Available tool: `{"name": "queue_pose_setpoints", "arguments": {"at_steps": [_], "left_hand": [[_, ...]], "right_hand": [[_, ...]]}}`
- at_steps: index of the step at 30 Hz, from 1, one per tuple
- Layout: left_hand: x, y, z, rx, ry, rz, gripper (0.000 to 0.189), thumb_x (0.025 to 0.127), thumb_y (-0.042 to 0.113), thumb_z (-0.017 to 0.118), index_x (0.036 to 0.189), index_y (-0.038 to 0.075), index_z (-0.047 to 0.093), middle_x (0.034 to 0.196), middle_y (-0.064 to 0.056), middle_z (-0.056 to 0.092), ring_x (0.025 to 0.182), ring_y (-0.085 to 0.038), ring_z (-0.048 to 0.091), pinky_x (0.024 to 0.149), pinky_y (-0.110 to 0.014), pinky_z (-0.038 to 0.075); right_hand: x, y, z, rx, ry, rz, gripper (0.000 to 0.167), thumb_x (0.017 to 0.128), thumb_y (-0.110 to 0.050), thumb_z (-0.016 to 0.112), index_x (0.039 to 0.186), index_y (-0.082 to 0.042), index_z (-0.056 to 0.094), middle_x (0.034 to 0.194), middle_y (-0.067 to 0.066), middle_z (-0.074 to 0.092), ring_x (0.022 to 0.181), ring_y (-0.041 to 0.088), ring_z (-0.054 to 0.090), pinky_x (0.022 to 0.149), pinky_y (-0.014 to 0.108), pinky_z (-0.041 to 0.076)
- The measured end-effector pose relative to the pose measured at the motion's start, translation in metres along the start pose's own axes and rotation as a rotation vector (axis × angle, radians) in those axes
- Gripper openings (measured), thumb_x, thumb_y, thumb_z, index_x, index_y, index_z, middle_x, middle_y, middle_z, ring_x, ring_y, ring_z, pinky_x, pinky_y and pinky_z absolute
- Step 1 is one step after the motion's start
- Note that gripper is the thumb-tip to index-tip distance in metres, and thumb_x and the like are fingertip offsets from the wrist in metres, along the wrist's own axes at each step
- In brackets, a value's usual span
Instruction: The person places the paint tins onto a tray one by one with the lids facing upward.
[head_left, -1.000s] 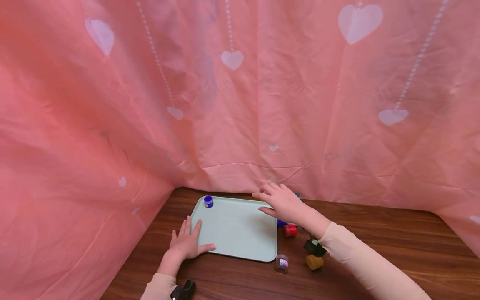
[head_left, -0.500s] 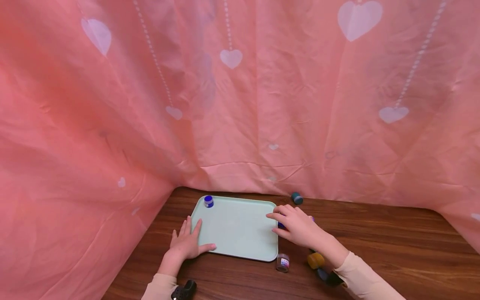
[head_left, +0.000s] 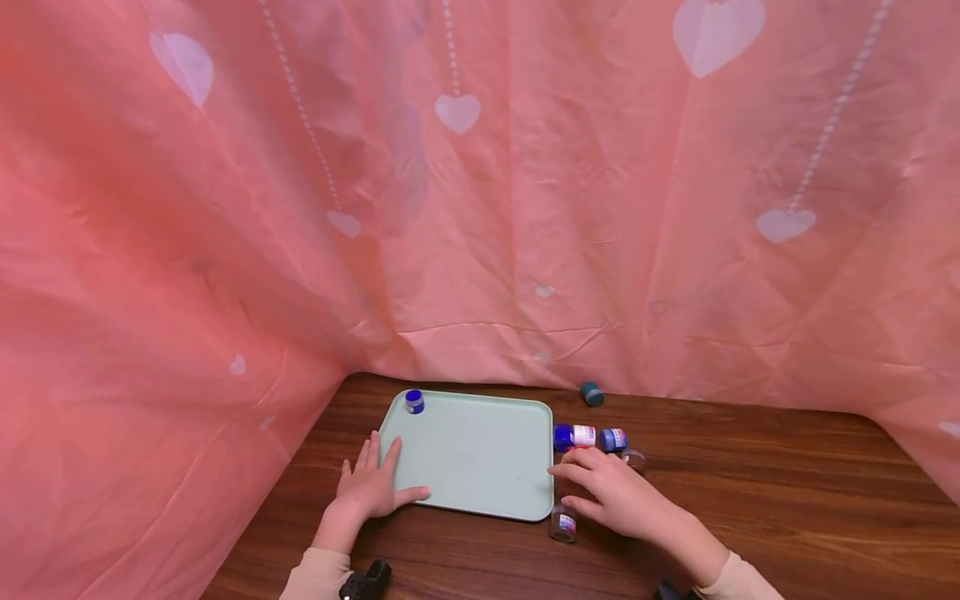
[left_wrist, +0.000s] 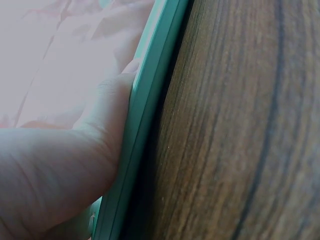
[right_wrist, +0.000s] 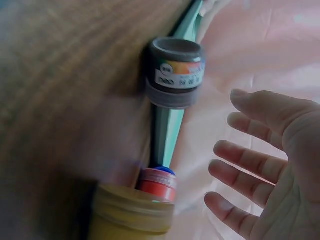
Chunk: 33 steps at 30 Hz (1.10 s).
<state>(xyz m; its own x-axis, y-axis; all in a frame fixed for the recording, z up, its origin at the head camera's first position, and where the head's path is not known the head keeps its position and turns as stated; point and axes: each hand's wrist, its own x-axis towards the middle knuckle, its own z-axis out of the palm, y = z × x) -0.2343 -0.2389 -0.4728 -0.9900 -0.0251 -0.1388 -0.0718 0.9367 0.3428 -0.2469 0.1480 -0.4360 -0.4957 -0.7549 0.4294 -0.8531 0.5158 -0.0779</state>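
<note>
My left hand point(head_left: 371, 490) rests with spread fingers on the left front corner of a pale green tray point(head_left: 472, 450). In the left wrist view the thumb point(left_wrist: 107, 107) lies along the tray's edge. A small jar with a blue lid point(head_left: 415, 402) stands in the tray's far left corner. Above the table, just right of the tray, my right hand point(head_left: 611, 492) hovers with loosely bent fingers and holds nothing. Nearest it is a dark paint jar point(right_wrist: 177, 72) by the tray's front right corner. The right wrist view also shows a red jar point(right_wrist: 159, 185) and a yellow jar point(right_wrist: 132, 215).
Right of the tray lie a blue-lidded jar point(head_left: 563, 437), another blue jar point(head_left: 613, 440) and a brownish jar point(head_left: 633, 460). A teal jar point(head_left: 592, 394) sits farther back. Pink curtain point(head_left: 480, 250) with hearts hangs behind and to the left of the wooden table point(head_left: 787, 483).
My right hand has come back from the tray's far right corner toward me, uncovering the teal jar and then the blue ones. My left hand stays on the tray.
</note>
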Motion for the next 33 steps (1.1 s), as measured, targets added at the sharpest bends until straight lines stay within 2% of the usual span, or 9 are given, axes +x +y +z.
{"name": "queue_pose_setpoints", "arguments": {"at_steps": [3,8,12,16,20,28,33], "left_hand": [[-0.002,0.003,-0.003,0.004,-0.001,-0.001,0.11,0.075,0.076,0.062,0.155,0.01,0.024,0.162,-0.027,0.004,0.15,-0.044,0.008,0.113,-0.071,0.01],[-0.002,0.002,-0.003,0.013,0.0,0.007,0.111,0.074,0.077,0.061,0.155,0.01,0.025,0.162,-0.028,0.005,0.149,-0.045,0.01,0.113,-0.071,0.011],[-0.002,0.001,-0.002,0.005,0.008,0.007,0.11,0.074,0.076,0.062,0.155,0.009,0.026,0.161,-0.029,0.005,0.149,-0.047,0.011,0.111,-0.073,0.011],[-0.001,-0.002,0.002,-0.005,0.013,0.009,0.112,0.074,0.077,0.061,0.155,0.009,0.025,0.161,-0.029,0.004,0.149,-0.046,0.009,0.112,-0.073,0.01],[-0.002,-0.002,0.003,-0.008,0.006,0.009,0.113,0.074,0.078,0.061,0.155,0.009,0.024,0.161,-0.029,0.004,0.149,-0.047,0.008,0.111,-0.073,0.01],[-0.004,0.001,-0.002,0.022,0.001,0.007,0.109,0.076,0.073,0.063,0.155,0.008,0.024,0.16,-0.031,0.004,0.147,-0.049,0.011,0.11,-0.073,0.013],[-0.001,0.001,0.001,0.022,-0.002,0.007,0.11,0.076,0.074,0.062,0.155,0.009,0.024,0.16,-0.031,0.004,0.148,-0.049,0.011,0.11,-0.073,0.013]], "right_hand": [[-0.006,-0.001,0.002,0.016,-0.006,-0.01,0.031,0.086,-0.023,0.074,0.116,-0.018,0.069,0.108,-0.005,0.063,0.098,0.01,0.056,0.075,0.03,0.048],[-0.013,0.0,0.008,0.015,0.023,-0.096,0.035,0.08,-0.009,0.075,0.113,-0.019,0.07,0.105,-0.005,0.063,0.096,0.01,0.056,0.07,0.024,0.045],[-0.015,0.0,0.013,0.009,0.045,-0.136,0.041,0.074,-0.001,0.074,0.11,-0.02,0.071,0.104,-0.006,0.063,0.096,0.012,0.057,0.069,0.023,0.043],[-0.016,0.0,0.018,-0.014,0.035,-0.15,0.041,0.072,-0.002,0.075,0.108,-0.022,0.071,0.104,-0.006,0.063,0.095,0.013,0.057,0.069,0.024,0.042],[-0.018,-0.001,0.019,-0.027,0.008,-0.14,0.04,0.072,-0.004,0.077,0.107,-0.023,0.071,0.104,-0.006,0.062,0.095,0.013,0.057,0.069,0.024,0.041],[-0.018,-0.001,0.018,0.011,-0.059,-0.07,0.039,0.071,-0.009,0.08,0.105,-0.023,0.069,0.106,-0.007,0.06,0.099,0.012,0.055,0.071,0.025,0.04],[-0.02,0.0,0.015,0.012,-0.11,-0.031,0.039,0.069,-0.015,0.082,0.104,-0.024,0.067,0.107,-0.007,0.06,0.1,0.013,0.055,0.07,0.024,0.039]]}}
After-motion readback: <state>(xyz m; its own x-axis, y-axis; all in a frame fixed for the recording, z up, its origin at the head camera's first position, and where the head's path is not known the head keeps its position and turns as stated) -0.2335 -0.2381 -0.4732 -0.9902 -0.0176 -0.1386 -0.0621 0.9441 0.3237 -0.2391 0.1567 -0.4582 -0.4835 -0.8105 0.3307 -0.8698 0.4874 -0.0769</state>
